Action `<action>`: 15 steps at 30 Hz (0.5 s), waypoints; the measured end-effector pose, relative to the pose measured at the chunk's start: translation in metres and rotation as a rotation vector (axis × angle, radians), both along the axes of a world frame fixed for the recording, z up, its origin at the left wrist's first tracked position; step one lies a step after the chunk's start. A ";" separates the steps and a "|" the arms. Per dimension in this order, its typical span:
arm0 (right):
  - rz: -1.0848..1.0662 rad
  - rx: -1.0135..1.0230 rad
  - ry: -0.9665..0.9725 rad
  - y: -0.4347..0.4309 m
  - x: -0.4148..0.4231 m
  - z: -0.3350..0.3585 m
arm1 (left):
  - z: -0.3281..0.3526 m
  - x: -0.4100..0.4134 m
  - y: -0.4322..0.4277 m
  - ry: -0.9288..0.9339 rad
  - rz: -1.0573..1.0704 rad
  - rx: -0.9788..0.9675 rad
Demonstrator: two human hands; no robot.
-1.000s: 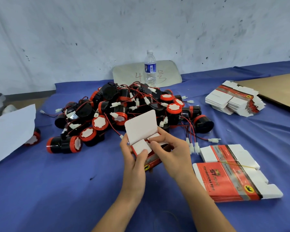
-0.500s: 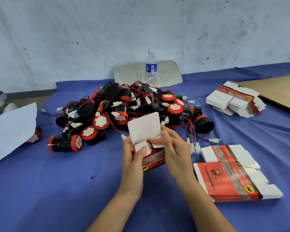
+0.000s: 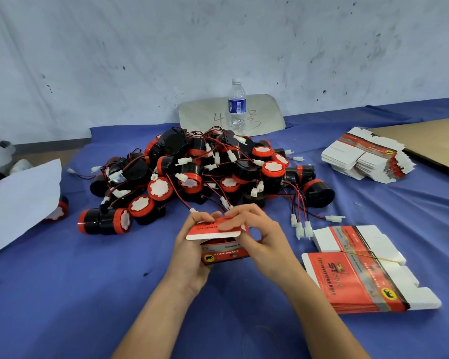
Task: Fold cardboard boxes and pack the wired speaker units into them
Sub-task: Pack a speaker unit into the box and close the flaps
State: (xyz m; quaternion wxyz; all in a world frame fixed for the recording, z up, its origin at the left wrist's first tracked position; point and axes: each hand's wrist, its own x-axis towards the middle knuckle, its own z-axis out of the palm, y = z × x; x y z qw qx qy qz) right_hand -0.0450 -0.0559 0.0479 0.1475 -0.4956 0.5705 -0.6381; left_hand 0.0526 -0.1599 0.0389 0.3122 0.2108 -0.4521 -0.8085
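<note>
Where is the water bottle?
In the head view, the water bottle stands at the back, near the middle, just behind the pile of speakers and in front of a grey board.

Even soft light, wide-angle edge warp

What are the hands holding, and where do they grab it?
A small red cardboard box: the left hand grips its left side, and the right hand pinches its top flap.

A clear plastic water bottle with a blue label [image 3: 237,107] stands upright before a pale grey board marked in red [image 3: 200,115] that leans on the scuffed white wall [image 3: 140,47]. A blue cloth [image 3: 62,294] covers the tabletop. A white paper sheet [image 3: 18,200] lies at the left and a flat brown cardboard sheet [image 3: 436,143] at the right.
</note>
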 end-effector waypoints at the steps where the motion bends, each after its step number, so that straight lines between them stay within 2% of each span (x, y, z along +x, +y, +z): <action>1: 0.018 -0.007 -0.030 0.000 0.001 0.000 | 0.000 0.000 0.000 0.001 -0.009 0.012; 5: -0.049 0.010 -0.053 -0.002 0.005 -0.003 | 0.000 0.000 0.000 -0.014 -0.018 -0.023; 7: -0.112 0.005 -0.073 -0.003 0.003 -0.004 | 0.001 0.000 0.003 0.020 -0.059 -0.021; 11: -0.097 -0.047 -0.225 -0.002 -0.001 -0.004 | 0.002 0.000 0.005 0.107 -0.082 -0.020; 15: -0.124 -0.053 -0.258 -0.002 -0.001 -0.005 | 0.002 -0.001 0.009 0.173 -0.070 -0.087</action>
